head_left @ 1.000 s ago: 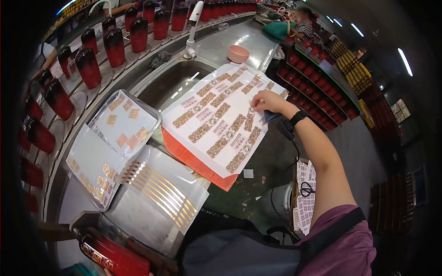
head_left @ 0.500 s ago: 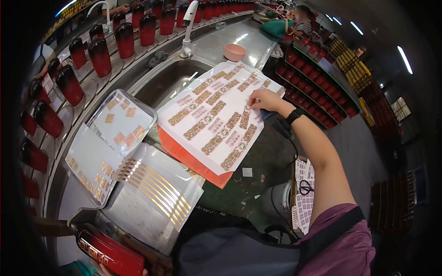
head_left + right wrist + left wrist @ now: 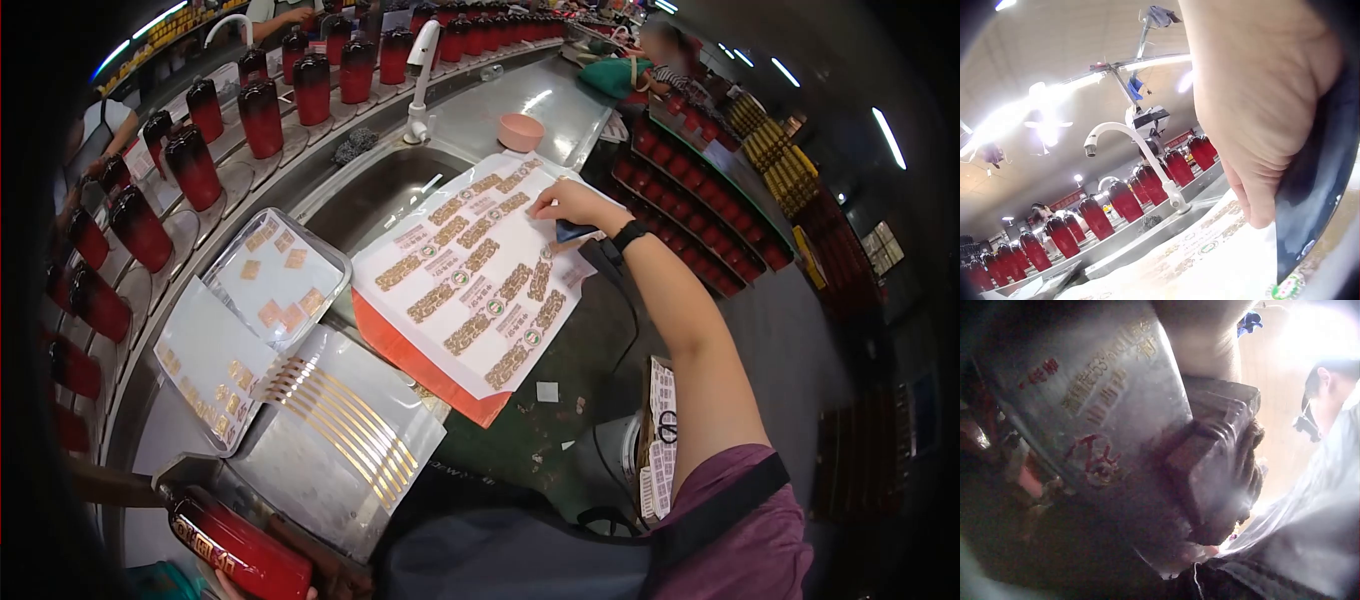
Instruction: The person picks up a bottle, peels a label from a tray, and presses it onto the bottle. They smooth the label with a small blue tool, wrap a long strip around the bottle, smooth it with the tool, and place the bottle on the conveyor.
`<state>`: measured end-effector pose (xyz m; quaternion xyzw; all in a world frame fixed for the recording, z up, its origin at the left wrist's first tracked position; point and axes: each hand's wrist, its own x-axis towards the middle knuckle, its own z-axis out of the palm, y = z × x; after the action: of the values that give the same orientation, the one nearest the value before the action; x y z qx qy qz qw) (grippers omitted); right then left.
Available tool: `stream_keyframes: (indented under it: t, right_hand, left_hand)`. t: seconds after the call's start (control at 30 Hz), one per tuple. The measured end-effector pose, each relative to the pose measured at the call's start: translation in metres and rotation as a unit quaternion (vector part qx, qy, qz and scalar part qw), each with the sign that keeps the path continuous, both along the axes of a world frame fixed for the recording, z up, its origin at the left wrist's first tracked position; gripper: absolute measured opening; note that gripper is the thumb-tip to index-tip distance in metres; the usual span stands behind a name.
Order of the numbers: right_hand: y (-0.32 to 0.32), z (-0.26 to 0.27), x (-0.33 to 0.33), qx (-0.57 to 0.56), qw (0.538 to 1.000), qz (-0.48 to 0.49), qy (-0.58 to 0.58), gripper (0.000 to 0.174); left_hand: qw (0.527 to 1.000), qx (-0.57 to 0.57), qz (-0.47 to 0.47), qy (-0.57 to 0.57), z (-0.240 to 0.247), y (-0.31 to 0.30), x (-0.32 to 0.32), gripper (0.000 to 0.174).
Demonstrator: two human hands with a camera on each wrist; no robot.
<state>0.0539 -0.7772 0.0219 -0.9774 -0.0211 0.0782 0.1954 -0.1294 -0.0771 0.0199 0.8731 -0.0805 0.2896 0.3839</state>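
Note:
At the lower left of the head view, my left hand (image 3: 228, 586) grips a glossy red bottle (image 3: 235, 545) with gold lettering, lying tilted. Close up in the left wrist view, raised characters run along the bottle (image 3: 1104, 394). My right hand (image 3: 578, 204) is over the far right part of a white decal sheet (image 3: 400, 320) printed with gold-brown patterns and round green emblems. Its fingers are bent together, fingertips low over the sheet. Held in that hand is a flat dark blue scraper (image 3: 1316, 181) with a pointed corner, close over a green emblem (image 3: 1286, 287).
Left of the sheet stands a metal tray (image 3: 345, 262) with loose gold decals. A clear sheet with gold strips (image 3: 350, 425) lies nearer me. Behind are a sink (image 3: 385, 205), a white faucet (image 3: 420, 85), a pink bowl (image 3: 521, 131) and a row of red bottles (image 3: 260, 118).
My right hand has shifted up and left from the emblem on the sheet's right side, and the blue scraper shows more beneath it. The sheet's right edge looks bent. My left hand keeps the bottle.

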Motion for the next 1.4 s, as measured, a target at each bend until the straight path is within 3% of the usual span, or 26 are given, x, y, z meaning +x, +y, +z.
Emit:
stream_keyframes:
  t: [0.2, 0.3, 0.4, 1.13, 1.23, 1.3, 1.4]
  right_hand:
    - [-0.01, -0.025, 0.045, -0.034, 0.993, -0.104, -0.035, 0.035]
    - [0.002, -0.033, 0.056, -0.217, 0.97, -0.105, 0.037, 0.047]
    - [0.011, -0.032, 0.055, -0.14, 0.982, -0.126, 0.012, 0.043]
    - [0.018, -0.036, 0.037, -0.052, 0.987, -0.148, -0.018, 0.033]
    - [0.029, -0.029, 0.032, -0.07, 0.989, -0.131, -0.022, 0.034]
    - [0.036, -0.02, 0.033, -0.069, 0.997, -0.023, -0.038, 0.034]
    - [0.049, -0.01, 0.029, -0.085, 0.996, -0.017, -0.002, 0.027]
  left_hand:
    - [0.999, 0.042, 0.005, 0.009, -0.009, 0.014, -0.006, 0.112]
    - [0.998, 0.053, -0.005, 0.015, -0.009, 0.017, -0.008, 0.111]
    - [1.0, 0.018, -0.011, 0.009, -0.014, 0.013, -0.004, 0.112]
    - [0.999, 0.04, 0.002, -0.003, -0.01, 0.01, -0.005, 0.113]
    - [0.999, 0.036, 0.003, 0.001, -0.005, 0.01, -0.007, 0.113]
    - [1.0, 0.029, -0.001, -0.004, -0.009, 0.009, -0.006, 0.113]
    - [1.0, 0.023, 0.004, -0.006, -0.013, 0.01, -0.006, 0.112]
